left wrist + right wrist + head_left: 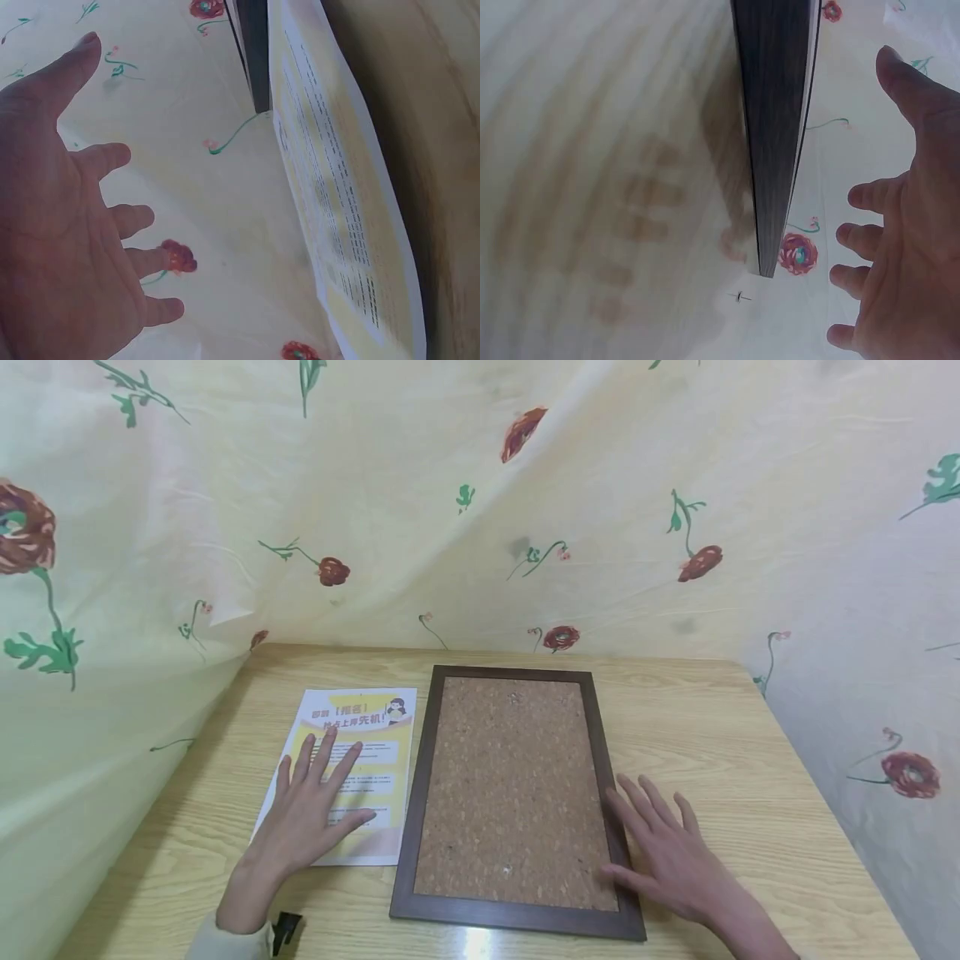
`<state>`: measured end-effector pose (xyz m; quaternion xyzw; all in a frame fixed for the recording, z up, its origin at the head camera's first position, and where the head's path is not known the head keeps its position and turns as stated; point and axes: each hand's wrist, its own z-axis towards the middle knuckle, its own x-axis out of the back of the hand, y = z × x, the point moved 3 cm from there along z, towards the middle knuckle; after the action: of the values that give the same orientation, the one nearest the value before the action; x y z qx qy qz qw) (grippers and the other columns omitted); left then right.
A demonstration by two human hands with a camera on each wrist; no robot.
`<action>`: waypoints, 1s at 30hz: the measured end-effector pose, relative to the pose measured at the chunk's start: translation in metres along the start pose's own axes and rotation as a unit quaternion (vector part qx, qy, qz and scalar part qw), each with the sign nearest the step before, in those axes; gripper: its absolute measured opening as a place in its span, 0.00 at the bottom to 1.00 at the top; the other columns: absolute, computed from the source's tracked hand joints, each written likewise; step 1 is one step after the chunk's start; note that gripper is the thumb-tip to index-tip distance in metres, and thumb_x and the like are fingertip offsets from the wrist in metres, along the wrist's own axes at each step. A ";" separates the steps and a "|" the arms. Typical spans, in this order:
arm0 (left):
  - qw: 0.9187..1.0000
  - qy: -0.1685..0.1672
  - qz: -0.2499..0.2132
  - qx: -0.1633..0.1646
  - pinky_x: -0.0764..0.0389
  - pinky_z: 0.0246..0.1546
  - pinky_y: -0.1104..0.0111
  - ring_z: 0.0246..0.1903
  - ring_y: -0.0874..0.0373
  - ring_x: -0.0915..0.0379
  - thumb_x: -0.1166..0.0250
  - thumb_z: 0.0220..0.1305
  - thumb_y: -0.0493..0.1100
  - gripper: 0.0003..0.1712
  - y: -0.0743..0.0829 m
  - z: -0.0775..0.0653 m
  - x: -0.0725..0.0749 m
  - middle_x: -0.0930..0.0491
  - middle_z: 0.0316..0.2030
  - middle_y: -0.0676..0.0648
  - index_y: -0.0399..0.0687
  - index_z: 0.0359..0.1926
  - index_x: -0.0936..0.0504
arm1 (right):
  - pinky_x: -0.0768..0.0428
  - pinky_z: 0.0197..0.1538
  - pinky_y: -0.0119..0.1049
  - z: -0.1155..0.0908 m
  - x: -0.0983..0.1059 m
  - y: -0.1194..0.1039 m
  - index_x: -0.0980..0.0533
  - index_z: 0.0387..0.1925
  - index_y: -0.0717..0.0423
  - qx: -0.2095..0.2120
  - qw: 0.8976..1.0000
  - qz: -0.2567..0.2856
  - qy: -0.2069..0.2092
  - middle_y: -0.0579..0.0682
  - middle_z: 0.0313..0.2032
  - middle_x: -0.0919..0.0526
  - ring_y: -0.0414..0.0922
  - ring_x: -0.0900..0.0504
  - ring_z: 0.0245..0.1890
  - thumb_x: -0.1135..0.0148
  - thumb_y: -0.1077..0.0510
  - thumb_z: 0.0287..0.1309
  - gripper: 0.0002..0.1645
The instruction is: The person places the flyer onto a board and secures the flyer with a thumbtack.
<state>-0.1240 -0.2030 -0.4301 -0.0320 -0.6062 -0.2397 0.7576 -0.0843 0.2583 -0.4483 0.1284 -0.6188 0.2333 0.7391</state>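
A cork board (517, 793) in a dark brown wooden frame lies flat on the table, its long sides running away from me. Left of it is a printed sheet (375, 839) with a yellow and white design, text blocks and a small cartoon figure. Over the sheet my left hand (303, 818) is spread, fingers straight; the left wrist view shows a gap between palm and paper. My right hand (671, 860) hovers by the board's right side, fingers apart, thumb over the frame's edge. In the right wrist view a gap separates it from the frame side (776, 135). Both hands hold nothing.
The light wood-grain table (720, 727) carries these things. A pale curtain (420, 510) printed with red flowers hangs behind the table and along both sides. A small black object (287, 931) shows beside my left sleeve (228, 939); its kind is unclear.
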 end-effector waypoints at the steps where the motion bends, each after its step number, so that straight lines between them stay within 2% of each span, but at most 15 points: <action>1: 1.000 -0.001 -0.001 0.002 0.55 0.62 0.28 0.74 0.33 0.68 0.36 0.60 0.67 0.50 -0.001 0.000 0.000 0.60 0.77 0.38 0.51 0.76 0.42 | 0.46 0.61 0.70 -0.001 -0.001 -0.001 0.38 0.72 0.57 0.001 1.000 -0.001 0.002 0.59 0.73 0.43 0.62 0.46 0.71 0.37 0.28 0.53 0.56; 7: 1.000 -0.009 -0.008 0.009 0.56 0.62 0.28 0.74 0.32 0.69 0.37 0.61 0.67 0.51 -0.003 -0.001 -0.001 0.65 0.78 0.42 0.51 0.76 0.43 | 0.44 0.60 0.69 -0.005 -0.005 -0.008 0.38 0.71 0.59 0.006 1.000 -0.008 0.006 0.60 0.72 0.41 0.63 0.44 0.70 0.37 0.26 0.51 0.57; 10: 1.000 -0.012 -0.008 0.012 0.56 0.61 0.28 0.73 0.32 0.69 0.37 0.61 0.67 0.50 -0.005 -0.002 -0.001 0.66 0.78 0.42 0.50 0.76 0.44 | 0.44 0.60 0.68 -0.008 -0.006 -0.011 0.38 0.71 0.60 0.003 1.000 -0.007 -0.005 0.60 0.73 0.42 0.62 0.44 0.70 0.39 0.24 0.52 0.58; 20: 0.996 -0.057 -0.029 0.066 0.58 0.61 0.27 0.71 0.25 0.65 0.39 0.63 0.68 0.50 -0.016 -0.008 0.000 0.58 0.75 0.31 0.49 0.77 0.45 | 0.44 0.59 0.68 -0.015 -0.010 -0.019 0.38 0.70 0.61 -0.008 1.000 -0.002 -0.020 0.61 0.72 0.41 0.62 0.43 0.69 0.41 0.21 0.50 0.61; 27: 0.995 -0.057 -0.033 0.069 0.57 0.60 0.26 0.71 0.24 0.65 0.39 0.63 0.68 0.51 -0.017 -0.009 0.000 0.59 0.75 0.31 0.49 0.77 0.45 | 0.44 0.59 0.68 -0.018 -0.011 -0.023 0.38 0.71 0.60 -0.008 1.000 0.003 -0.015 0.60 0.72 0.41 0.62 0.43 0.69 0.40 0.22 0.50 0.61; 30: 0.996 -0.054 -0.034 0.070 0.57 0.60 0.26 0.70 0.24 0.65 0.39 0.62 0.68 0.51 -0.018 -0.008 0.000 0.59 0.75 0.30 0.48 0.77 0.44 | 0.43 0.59 0.68 -0.019 -0.010 -0.023 0.38 0.70 0.60 -0.001 1.000 0.000 0.000 0.60 0.71 0.40 0.62 0.42 0.69 0.41 0.22 0.50 0.61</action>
<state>-0.1237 -0.2216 -0.4367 0.0282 -0.6624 -0.2202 0.7155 -0.0574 0.2457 -0.4601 0.1279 -0.6192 0.2322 0.7391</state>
